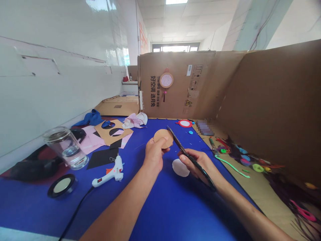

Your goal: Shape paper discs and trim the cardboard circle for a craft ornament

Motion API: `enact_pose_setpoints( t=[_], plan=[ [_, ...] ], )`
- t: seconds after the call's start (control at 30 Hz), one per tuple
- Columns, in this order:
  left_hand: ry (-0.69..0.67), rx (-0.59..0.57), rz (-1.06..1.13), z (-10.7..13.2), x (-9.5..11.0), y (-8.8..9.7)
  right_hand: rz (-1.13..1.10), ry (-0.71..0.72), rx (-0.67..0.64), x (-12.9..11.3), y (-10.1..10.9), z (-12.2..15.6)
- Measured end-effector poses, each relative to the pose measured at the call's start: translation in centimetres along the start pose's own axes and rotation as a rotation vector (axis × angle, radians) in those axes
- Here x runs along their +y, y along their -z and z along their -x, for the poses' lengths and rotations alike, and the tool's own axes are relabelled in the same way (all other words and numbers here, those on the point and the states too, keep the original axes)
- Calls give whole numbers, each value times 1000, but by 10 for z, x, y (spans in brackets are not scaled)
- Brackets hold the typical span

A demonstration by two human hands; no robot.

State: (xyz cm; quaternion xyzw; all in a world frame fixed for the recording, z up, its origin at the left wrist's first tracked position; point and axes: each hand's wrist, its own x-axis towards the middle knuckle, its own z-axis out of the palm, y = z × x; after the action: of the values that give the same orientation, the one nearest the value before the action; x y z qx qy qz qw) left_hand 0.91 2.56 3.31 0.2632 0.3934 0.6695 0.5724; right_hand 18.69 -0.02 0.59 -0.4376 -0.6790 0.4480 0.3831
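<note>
My left hand [154,154] pinches a round brown cardboard disc [162,135] between thumb and fingers, above the blue table. In my right hand [199,164] is a pair of black scissors [179,144], its blades pointing away from me and up to the left. The blade tips lie at the right rim of the disc; whether they touch it I cannot tell. A white round piece [180,168] lies on the table below, partly behind my right hand.
To the left are a white glue gun [109,175] with its cord, a glass jar of water [72,155], a round lid [61,185] and a cardboard sheet with holes [106,134]. Cardboard walls [200,103] stand behind and right. Trimmings and pink-handled scissors [304,212] lie along the right.
</note>
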Motion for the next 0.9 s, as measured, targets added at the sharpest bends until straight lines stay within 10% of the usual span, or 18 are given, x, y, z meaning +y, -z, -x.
enact_pose_setpoints(
  t=[0.9],
  plan=[
    [16,-61,-56,-7,4,4,68,15,-16,-4,4,0]
  ],
)
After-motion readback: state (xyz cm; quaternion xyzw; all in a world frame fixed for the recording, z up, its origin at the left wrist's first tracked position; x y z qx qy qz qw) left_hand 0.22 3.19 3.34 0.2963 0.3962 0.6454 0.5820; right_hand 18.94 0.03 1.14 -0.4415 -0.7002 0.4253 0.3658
